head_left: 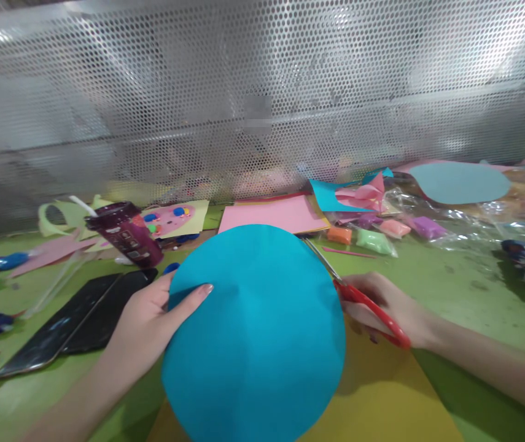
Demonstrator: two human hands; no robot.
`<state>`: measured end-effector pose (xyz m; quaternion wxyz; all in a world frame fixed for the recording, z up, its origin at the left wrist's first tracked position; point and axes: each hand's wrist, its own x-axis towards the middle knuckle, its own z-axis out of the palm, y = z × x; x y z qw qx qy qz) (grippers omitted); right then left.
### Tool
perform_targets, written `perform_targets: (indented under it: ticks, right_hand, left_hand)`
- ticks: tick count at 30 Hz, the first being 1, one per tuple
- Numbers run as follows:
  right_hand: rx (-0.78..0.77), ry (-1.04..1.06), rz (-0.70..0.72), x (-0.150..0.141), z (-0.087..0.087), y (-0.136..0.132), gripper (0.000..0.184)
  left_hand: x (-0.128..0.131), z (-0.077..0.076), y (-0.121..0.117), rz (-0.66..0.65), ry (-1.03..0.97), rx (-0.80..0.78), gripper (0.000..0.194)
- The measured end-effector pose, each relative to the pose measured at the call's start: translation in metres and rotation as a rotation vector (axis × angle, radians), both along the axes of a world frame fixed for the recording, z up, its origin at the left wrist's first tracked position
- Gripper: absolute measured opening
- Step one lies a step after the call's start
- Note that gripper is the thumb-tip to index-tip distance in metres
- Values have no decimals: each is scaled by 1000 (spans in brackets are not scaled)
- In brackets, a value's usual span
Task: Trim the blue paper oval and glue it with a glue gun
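A large blue paper circle [255, 331] is held up in front of me, with a faint crease down its middle. My left hand [151, 313] grips its left edge, thumb on the face and the other fingers mostly hidden behind. At the right edge, my right hand [379, 307] is closed around the red handles of a pair of scissors [368, 307]. The blades point up and left along the circle's rim. Below the circle, a yellow sheet [382, 393] lies on the green table.
A purple cup [126, 233] with a straw leans at the left, near a black phone-like case [78, 319]. Behind lie a pink sheet [266, 213], blue scraps [331, 195], small clay packets [375, 240] and a light blue cutout [462, 182]. A perforated metal panel [262, 92] closes the back.
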<state>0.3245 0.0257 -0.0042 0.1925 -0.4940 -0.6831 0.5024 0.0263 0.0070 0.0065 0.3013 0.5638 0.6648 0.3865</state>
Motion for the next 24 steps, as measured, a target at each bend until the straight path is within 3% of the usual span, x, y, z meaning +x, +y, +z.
perform_targets:
  ticks: [24]
  right_hand:
    - [8, 24, 23, 1, -1, 0, 16]
  left_hand:
    - [4, 4, -1, 17, -41, -6, 45]
